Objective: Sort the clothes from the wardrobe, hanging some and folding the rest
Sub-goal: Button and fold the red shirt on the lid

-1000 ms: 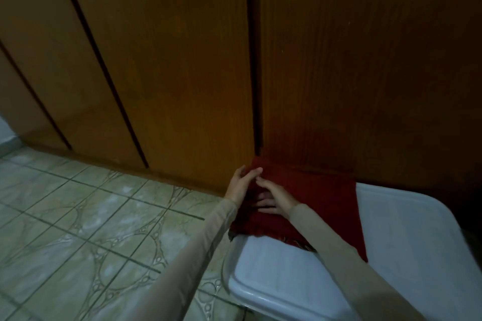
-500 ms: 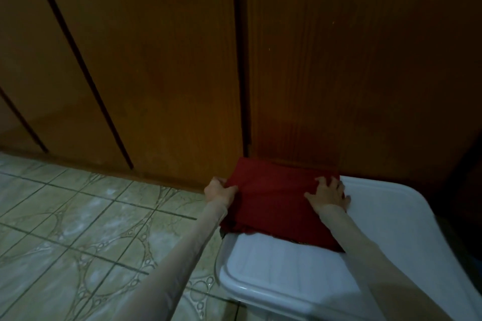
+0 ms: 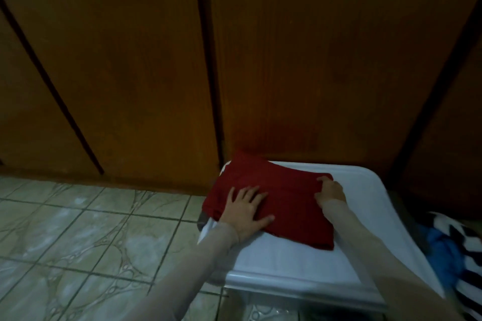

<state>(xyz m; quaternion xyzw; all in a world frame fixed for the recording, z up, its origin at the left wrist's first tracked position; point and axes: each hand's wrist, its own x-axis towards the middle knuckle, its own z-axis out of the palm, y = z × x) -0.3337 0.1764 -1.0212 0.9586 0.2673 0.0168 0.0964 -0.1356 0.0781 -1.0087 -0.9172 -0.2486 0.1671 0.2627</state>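
1. Cloth first: a folded red garment point(image 3: 273, 200) lies on the white lid point(image 3: 300, 263) of a plastic bin, pushed toward the lid's far left corner, its left edge hanging a little past the rim.
2. The left hand point(image 3: 245, 210) lies flat on the garment's near left part with fingers spread, likely to pin the layers while the fold is set.
3. The right hand point(image 3: 330, 190) curls its fingers round the garment's right edge, gripping the fold there; this looks like the tidying or tightening of that side.
4. The wardrobe doors point(image 3: 313, 60) stand closed just behind the lid, so there is little room to push the garment farther back.
5. The lid's near and right parts are bare white plastic, giving room to slide the garment inward from the overhang.
6. A blue cloth point(image 3: 440, 250) and a black-and-white striped one point(image 3: 467, 242) lie to the right of the bin, probably waiting to be sorted.
7. Tiled floor point(image 3: 91, 229) spreads to the left.
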